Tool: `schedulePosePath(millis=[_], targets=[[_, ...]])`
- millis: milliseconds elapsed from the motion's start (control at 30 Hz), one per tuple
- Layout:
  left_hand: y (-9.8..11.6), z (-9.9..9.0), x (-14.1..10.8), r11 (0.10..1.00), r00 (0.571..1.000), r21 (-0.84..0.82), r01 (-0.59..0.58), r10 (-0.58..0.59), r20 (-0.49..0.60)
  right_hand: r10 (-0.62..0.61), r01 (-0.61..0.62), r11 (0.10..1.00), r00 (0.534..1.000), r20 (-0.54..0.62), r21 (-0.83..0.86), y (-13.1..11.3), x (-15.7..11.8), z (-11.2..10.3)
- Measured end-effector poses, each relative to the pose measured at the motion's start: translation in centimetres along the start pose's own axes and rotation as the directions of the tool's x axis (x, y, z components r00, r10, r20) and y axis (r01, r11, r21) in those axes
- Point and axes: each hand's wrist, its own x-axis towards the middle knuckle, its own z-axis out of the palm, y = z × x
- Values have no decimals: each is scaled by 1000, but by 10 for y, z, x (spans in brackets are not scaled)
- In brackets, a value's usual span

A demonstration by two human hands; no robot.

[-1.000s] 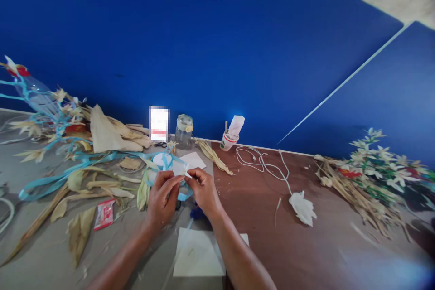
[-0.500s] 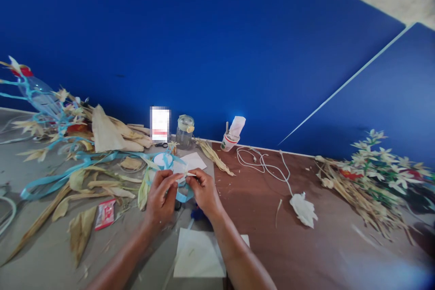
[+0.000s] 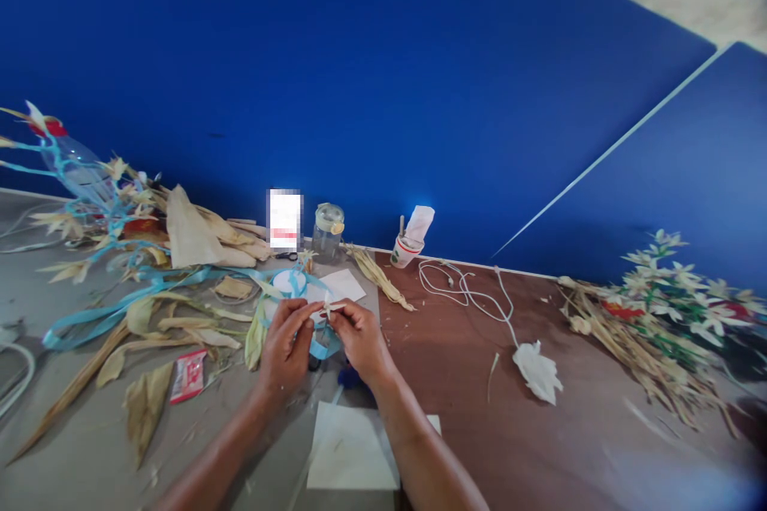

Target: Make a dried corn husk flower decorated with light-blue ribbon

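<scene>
Above the middle of the table, my left hand and my right hand meet with fingertips closed in a pinch. Between them is a small pale husk flower, its narrow petals pointing several ways. Light blue ribbon hangs just below the fingers. Behind my left hand lies a white-topped roll with blue ribbon across it. A strip of green-yellow corn husk rests beside that hand. Under my right wrist, a dark blue item is mostly hidden.
Dried husks, a red packet and a bottle with husk flowers fill the left. A glass jar and a cup stand by the blue partition. White cable, crumpled tissue and white flowers lie rightward.
The husk flower has turned between my fingertips, and its petals show more spread than before. Both hands stay in nearly the same place. The view has shifted slightly.
</scene>
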Motion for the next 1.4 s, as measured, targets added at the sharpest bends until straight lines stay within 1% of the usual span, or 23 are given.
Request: schedulePosePath(millis=[100, 200, 300, 400, 500, 567, 633, 667, 800, 867, 933, 1000, 1067, 1133, 1200, 1233, 1333, 1400], targets=[[-2, 0, -1, 1000, 999, -9, -24, 23, -30, 27, -27, 999, 1000, 5, 20, -1, 0, 0], [-3, 0, 0, 999, 999, -15, -45, 45, -11, 76, -76, 997, 997, 19, 26, -2, 0, 0], [-1, 0, 2, 1000, 999, -9, -30, 30, 22, 104, -105, 994, 994, 39, 16, -3, -1, 0], [2, -1, 3, 1000, 1000, -16, -12, 12, 17, 101, -101, 995, 994, 51, 12, -3, -1, 0], [1, -2, 2, 999, 1000, -22, 25, -25, -15, 98, -98, 995, 994, 51, 5, -2, -1, 0], [-3, -2, 1, 997, 996, -37, 68, -70, -54, 95, -95, 995, 994, 47, 5, -1, -1, 0], [-6, -1, 0, 992, 988, -76, 104, -112, -110, 79, -80, 996, 997, 24, 27, -1, -1, -1], [-8, 0, 0, 988, 983, -95, 125, -136, -122, 66, -66, 997, 998, 6, 48, -1, 0, -2], [-8, 2, 3, 965, 980, -173, 198, -199, 13, -5, 13, 993, 998, -70, 117, -3, 1, -3], [-7, 4, 4, 943, 969, -224, 246, -243, 42, -20, 30, 993, 996, -91, 115, -4, 1, -2], [-9, 4, 5, 910, 953, -285, 300, -298, 53, 13, -1, 992, 996, -94, 127, -5, 1, -1], [-12, 5, 4, 854, 926, -360, 375, -361, 107, 90, -77, 981, 994, -69, 176, -5, 0, 1], [-16, 5, 3, 769, 883, -434, 468, -425, 199, 170, -157, 956, 985, -33, 248, -3, 0, 3], [-19, 7, 3, 670, 837, -506, 543, -483, 258, 227, -213, 928, 974, -13, 306, 1, 1, 4], [-19, 8, 2, 591, 808, -569, 572, -525, 267, 263, -244, 910, 965, -12, 335, 5, 2, 6], [-18, 8, 3, 565, 800, -590, 577, -535, 271, 276, -256, 904, 961, -11, 342, 7, 3, 6], [-14, 8, 5, 507, 787, -628, 590, -534, 309, 293, -276, 900, 956, 0, 337, 10, 4, 7], [-12, 7, 7, 450, 774, -663, 598, -537, 334, 288, -273, 906, 958, 3, 323, 10, 3, 7]])
